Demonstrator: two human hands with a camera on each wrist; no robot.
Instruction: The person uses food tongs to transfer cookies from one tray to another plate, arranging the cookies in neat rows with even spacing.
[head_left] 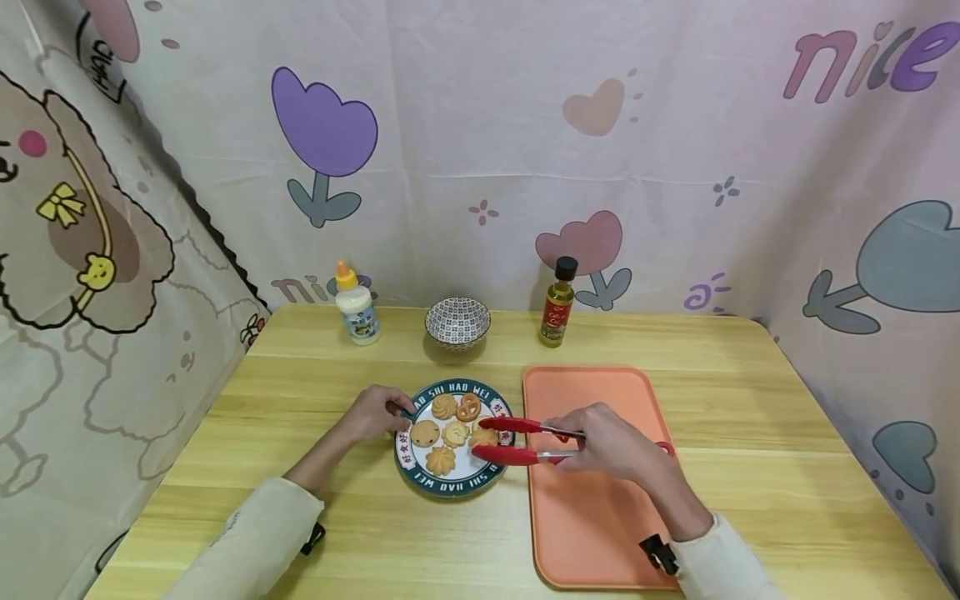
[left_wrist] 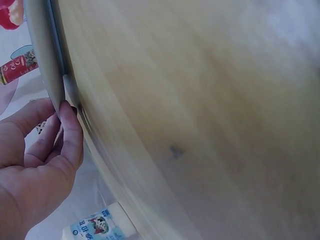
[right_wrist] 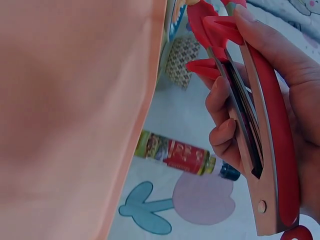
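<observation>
A round plate [head_left: 450,488] with a dark green lettered rim holds several cookies, among them a flower-shaped cookie [head_left: 440,461], a round cookie [head_left: 424,434] and a pretzel-shaped cookie [head_left: 468,407]. My left hand [head_left: 378,413] pinches the plate's left edge; in the left wrist view the plate [left_wrist: 46,55] appears edge-on between thumb and fingers. In my right hand [head_left: 611,446] are red-tipped metal tongs [head_left: 512,456], gripped around both arms. The tongs' spread tips reach over the plate's right side, either side of a cookie [head_left: 483,437] there. In the right wrist view the tips are partly cut off.
An orange tray [head_left: 585,533] lies right of the plate, under the right hand. Along the table's back stand a white glue bottle [head_left: 358,310] with an orange cap, a patterned bowl [head_left: 457,323] and a black-capped oil bottle [head_left: 556,310]. Printed cloth hangs behind.
</observation>
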